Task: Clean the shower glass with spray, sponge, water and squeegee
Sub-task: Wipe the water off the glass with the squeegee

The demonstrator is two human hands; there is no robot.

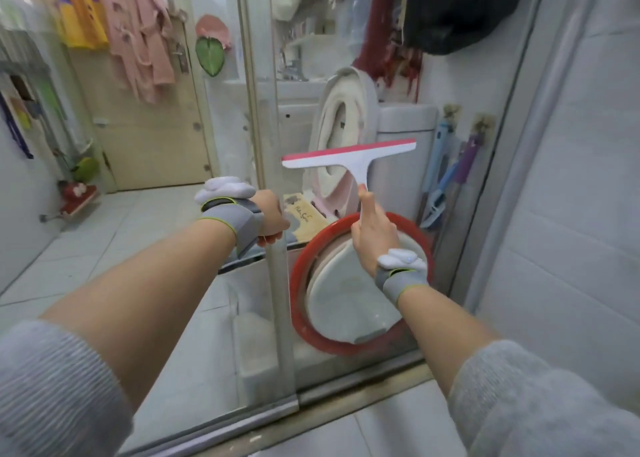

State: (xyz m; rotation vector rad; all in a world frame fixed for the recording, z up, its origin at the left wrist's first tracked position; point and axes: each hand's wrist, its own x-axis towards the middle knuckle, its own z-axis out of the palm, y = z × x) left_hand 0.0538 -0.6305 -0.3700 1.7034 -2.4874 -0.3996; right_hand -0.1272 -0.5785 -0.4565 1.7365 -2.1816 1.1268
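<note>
1. The squeegee (349, 155) is at mid-height on the right-hand shower glass (485, 86), its blade tilted with the right end higher; I judge that a tilted blade could lift at one end and leave a wet streak
2. The right hand (372, 228) has its fingers curled round the thin white handle, forefinger laid along it; the hold sits low on the handle, so with wet fingers the tool could twist or slip
3. The left hand (272, 217) curls round the edge of the door frame (273, 179) at the middle; if that panel slides under pressure, those fingers could get pinched, or the stroke could wobble
4. Beyond the glass stand a red basin (301, 304), a toilet (405, 124) and hanging brushes (440, 179) at the far right; runoff will likely pool at the bottom track (346, 404) and make the floor slippery
</note>
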